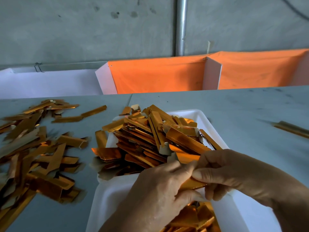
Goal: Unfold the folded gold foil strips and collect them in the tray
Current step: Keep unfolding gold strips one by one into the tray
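Orange cloth [158, 76], metal pole [181, 25] behind.

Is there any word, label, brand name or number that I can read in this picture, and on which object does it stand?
None: no readable text appears anywhere.
The shiny gold foil strips, the white plastic tray, the orange cloth and the grey concrete wall carry no print.
The strip held by the left hand and right hand is plain too.

Foil strip [192, 184] btwn both hands' fingers [203, 174]
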`<state>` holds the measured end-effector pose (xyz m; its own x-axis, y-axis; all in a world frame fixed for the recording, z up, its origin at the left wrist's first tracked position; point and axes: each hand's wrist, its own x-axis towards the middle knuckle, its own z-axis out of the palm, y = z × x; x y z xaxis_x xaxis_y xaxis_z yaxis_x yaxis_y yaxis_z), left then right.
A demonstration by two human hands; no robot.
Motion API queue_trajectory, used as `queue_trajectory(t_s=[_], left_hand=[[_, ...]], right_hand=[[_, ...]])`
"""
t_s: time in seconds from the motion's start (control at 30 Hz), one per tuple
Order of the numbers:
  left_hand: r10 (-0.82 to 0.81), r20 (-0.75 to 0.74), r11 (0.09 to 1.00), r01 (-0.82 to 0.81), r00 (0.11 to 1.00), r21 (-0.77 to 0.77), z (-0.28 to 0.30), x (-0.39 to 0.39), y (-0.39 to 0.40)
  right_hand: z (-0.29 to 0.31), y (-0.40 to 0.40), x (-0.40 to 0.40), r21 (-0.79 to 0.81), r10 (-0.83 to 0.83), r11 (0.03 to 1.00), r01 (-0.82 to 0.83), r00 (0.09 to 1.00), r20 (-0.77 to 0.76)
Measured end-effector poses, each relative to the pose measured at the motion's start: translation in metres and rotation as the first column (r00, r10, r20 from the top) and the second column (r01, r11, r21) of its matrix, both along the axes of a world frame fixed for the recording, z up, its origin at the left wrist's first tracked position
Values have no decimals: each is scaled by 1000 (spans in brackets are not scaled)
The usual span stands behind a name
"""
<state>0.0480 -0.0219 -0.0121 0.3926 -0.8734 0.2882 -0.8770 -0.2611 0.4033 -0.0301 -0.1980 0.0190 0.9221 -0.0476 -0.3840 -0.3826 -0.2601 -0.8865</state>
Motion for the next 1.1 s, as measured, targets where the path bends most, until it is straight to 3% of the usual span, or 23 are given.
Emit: queue_trajectory(t_s=[0.13, 0.27, 0.37, 0.5, 0.6, 0.83, 0.97, 1.1], left_hand=[[-13, -114, 996, 23, 993, 82, 0, 3, 1], [-2, -252, 964, 70, 968, 258, 3, 3, -2], [4, -320, 958, 88, 948, 273, 6, 5, 0], [18, -414, 930, 137, 910, 342, 2, 2, 3], [24, -461, 955, 115, 887, 273, 3, 1, 6], [76, -254, 989, -105, 964, -102, 8, 2, 7], [208, -102, 955, -224, 973, -196, 8, 3, 6], [280, -50, 937, -285, 959, -202, 3, 3, 1]], right_hand=[[0, -1, 1, -37, 66, 997, -68, 996, -52], [-1, 1, 5, -93, 92, 990, -105, 987, -129], [-4, 2, 4, -182, 99, 976, -123, 986, -135], [-5, 3, 5, -152, -68, 985, 79, 995, 75], [-5, 10, 13, -98, -211, 964, 248, 935, 286], [-14, 27, 26, -92, -231, 948, 303, 861, 453], [-18, 30, 28, -77, -316, 911, 405, 806, 500], [-18, 36, 29, -113, -284, 915, 386, 819, 500]])
